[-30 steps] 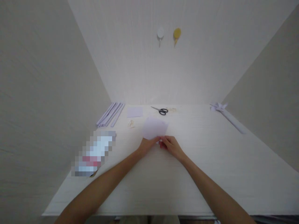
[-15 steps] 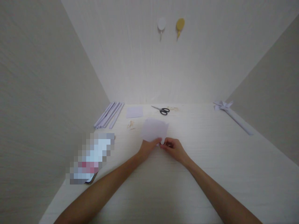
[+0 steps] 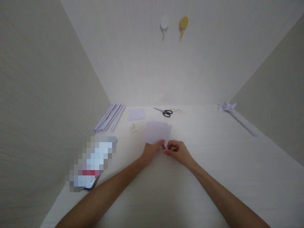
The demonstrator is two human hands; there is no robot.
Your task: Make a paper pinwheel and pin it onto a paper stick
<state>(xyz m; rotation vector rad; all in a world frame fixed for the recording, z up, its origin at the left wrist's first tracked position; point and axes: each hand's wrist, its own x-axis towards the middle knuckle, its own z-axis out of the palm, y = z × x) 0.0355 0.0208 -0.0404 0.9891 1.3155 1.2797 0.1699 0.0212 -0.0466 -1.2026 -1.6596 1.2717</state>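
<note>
A pale lilac sheet of paper (image 3: 157, 130) is at the middle of the table, its near corner between my hands. My left hand (image 3: 152, 150) grips the sheet's near edge, thumb on top. Close beside it, my right hand (image 3: 177, 151) has its thumb and fingers curled together at the near right corner of the paper. Whether it pinches the corner itself or something small there is too blurred to tell. Beyond the sheet lie scissors (image 3: 165, 112) with black handles, blades pointing left.
Rolled paper sticks (image 3: 111, 117) lie at the left, near a flat paper square (image 3: 136, 114) and small scraps (image 3: 133, 128). A blurred phone (image 3: 95, 163) rests at the lower left. A paper pinwheel on a rolled stick (image 3: 239, 119) lies right. Two hooks (image 3: 183, 23) hang on the back wall.
My right thumb and fingertips have parted slightly at the paper's near corner. My left hand and the sheet are almost where they were; the view has shifted a little.
</note>
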